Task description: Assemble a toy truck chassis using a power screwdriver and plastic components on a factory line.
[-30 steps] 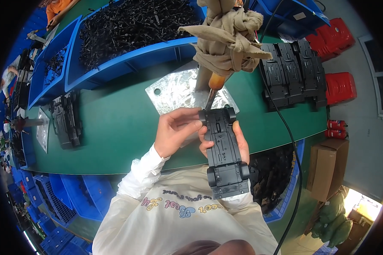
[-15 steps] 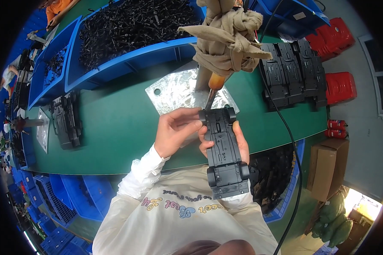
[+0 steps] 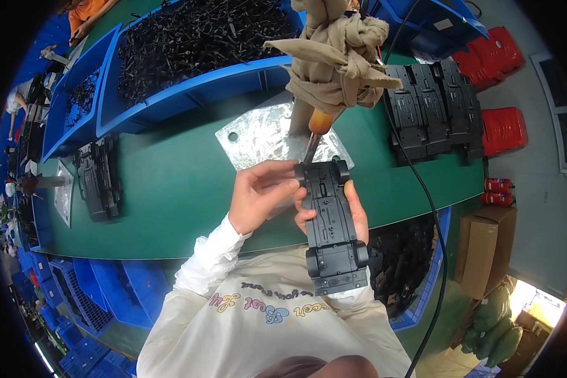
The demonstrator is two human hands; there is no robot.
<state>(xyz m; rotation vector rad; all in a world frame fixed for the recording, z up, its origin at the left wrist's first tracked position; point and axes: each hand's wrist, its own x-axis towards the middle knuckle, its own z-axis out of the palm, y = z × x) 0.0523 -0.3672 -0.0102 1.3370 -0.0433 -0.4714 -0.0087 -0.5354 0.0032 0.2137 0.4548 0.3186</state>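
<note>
the left hand (image 3: 258, 195) is curled, fingertips pinching the left side of the chassis (image 3: 332, 223) near its upper end. the right hand (image 3: 353, 211) sits under and behind the chassis, fingers wrapped round its right edge, thumb showing at the left edge; it grips the chassis. the chassis is black plastic, long, shaped like a toy car underside with four wheel arches, held above the counter (image 3: 170, 189) edge in front of the person's chest, its long axis running away from the body.

a screwdriver (image 3: 315, 129) with an orange collar hangs down from above; its tip meets the upper end of the chassis. a beige cloth (image 3: 334, 63) is knotted round the driver body. a black cable (image 3: 422, 189) runs from the top down the right side.

a foil sheet (image 3: 264, 135) lies on the green counter just beyond the hands. a stack of black chassis parts (image 3: 438, 110) lies on the counter to the right; another black part (image 3: 97, 179) lies to the left. a blue bin (image 3: 189, 94) of small black parts stands at the far side of the counter. a lower bin (image 3: 403, 264) of black parts sits by the person's right. red crates (image 3: 501, 129) stand on the floor at right.
</note>
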